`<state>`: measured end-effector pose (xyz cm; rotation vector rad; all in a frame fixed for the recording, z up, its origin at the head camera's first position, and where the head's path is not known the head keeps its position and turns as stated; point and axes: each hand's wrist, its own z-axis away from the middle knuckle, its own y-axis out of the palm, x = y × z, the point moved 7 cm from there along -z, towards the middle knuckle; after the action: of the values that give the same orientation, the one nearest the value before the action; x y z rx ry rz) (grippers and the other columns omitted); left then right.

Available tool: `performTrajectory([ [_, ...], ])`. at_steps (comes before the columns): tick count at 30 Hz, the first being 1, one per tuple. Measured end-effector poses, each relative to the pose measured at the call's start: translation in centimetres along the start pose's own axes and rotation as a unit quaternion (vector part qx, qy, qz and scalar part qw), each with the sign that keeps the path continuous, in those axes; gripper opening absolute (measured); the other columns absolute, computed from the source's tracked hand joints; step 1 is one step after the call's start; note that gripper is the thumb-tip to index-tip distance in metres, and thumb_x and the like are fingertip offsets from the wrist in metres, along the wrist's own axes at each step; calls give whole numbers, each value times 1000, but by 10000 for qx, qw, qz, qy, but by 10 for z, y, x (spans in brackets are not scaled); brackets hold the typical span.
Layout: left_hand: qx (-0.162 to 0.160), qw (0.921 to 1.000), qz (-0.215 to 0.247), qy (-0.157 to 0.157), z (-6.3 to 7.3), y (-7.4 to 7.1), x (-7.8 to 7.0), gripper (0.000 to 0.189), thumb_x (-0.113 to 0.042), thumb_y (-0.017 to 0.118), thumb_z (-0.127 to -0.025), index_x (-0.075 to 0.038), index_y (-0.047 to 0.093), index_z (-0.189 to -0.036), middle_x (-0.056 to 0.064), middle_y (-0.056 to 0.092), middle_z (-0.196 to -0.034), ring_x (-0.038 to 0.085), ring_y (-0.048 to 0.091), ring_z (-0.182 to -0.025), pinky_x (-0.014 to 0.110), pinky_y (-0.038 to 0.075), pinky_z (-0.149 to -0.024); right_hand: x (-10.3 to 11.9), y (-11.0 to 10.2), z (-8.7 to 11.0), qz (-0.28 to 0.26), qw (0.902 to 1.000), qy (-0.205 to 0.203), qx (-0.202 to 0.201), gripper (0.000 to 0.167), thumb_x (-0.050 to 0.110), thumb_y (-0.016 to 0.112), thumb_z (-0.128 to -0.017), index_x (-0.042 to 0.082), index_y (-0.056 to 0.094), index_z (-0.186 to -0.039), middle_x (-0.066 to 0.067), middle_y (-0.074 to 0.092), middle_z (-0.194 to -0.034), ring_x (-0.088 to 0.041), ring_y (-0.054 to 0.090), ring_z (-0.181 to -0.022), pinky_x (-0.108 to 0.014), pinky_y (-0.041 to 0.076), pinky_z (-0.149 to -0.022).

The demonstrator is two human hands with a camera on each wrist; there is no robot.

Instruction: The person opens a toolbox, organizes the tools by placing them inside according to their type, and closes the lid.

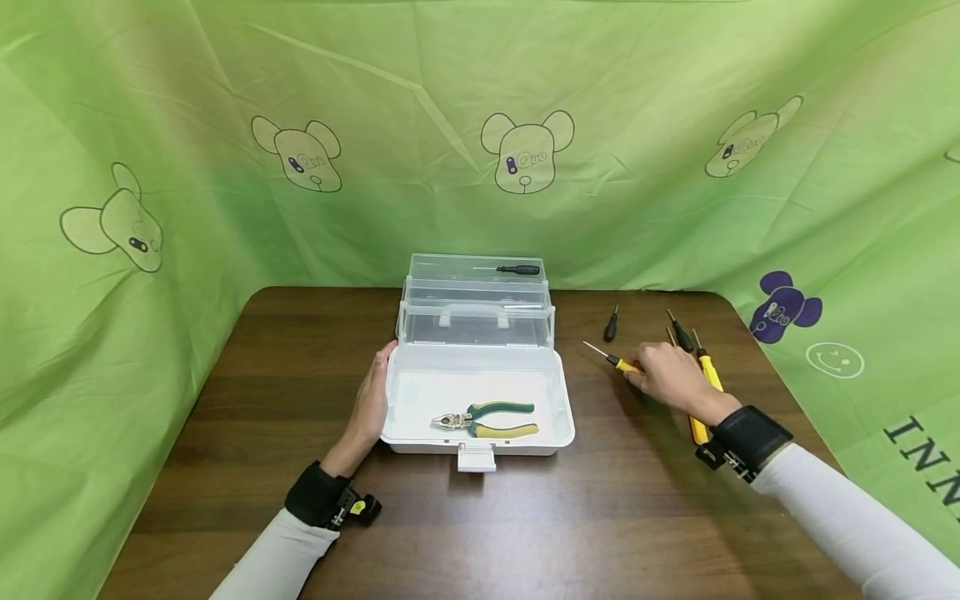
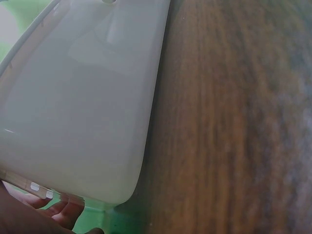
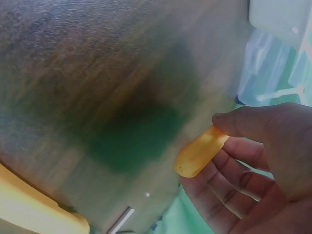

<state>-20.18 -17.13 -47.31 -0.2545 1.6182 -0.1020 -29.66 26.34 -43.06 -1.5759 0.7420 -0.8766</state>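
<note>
My left hand holds the left side of a white toolbox, its fingers bent at the rim near the back corner. The toolbox's clear lid with stepped trays stands raised at the back. Inside the base lie pliers with green and yellow handles. A black-handled screwdriver lies in the top tray. To the right of the box, my right hand pinches the yellow handle of a screwdriver between thumb and fingers. Its thin shaft points toward the box.
A short black screwdriver lies right of the lid. Beyond my right hand are another black screwdriver and a yellow screwdriver; one more yellow handle shows below the wrist. A green printed cloth hangs around the wooden table.
</note>
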Motion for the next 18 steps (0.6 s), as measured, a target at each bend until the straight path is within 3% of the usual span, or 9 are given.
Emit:
performTrajectory([
  [4, -15, 10000, -7, 31, 0, 0, 1, 61, -33, 13, -119, 5, 31, -163, 26, 29, -170, 40, 22, -159, 58, 15, -129, 2, -6, -1, 15, 10000, -37, -52, 7, 9, 83, -89, 5, 77, -91, -3, 66, -76, -15, 54, -61, -36, 45, -51],
  [9, 12, 10000, 29, -3, -1, 0, 2, 61, -33, 12, -118, 4, 30, -163, 25, 29, -170, 38, 22, -159, 57, 15, -129, 4, -16, 0, 63, 9998, -59, -178, 16, 8, 84, -87, 0, 79, -100, -6, 69, -80, -14, 51, -61, -36, 44, -53],
  [18, 18, 10000, 17, -60, -1, -1, 3, 62, -35, 12, -118, 2, 30, -164, 23, 29, -171, 37, 22, -160, 56, 16, -130, 12, -35, -2, 79, 9991, -198, -376, 14, 7, 85, -85, 2, 78, -97, -3, 66, -79, -17, 57, -65, -41, 51, -54],
])
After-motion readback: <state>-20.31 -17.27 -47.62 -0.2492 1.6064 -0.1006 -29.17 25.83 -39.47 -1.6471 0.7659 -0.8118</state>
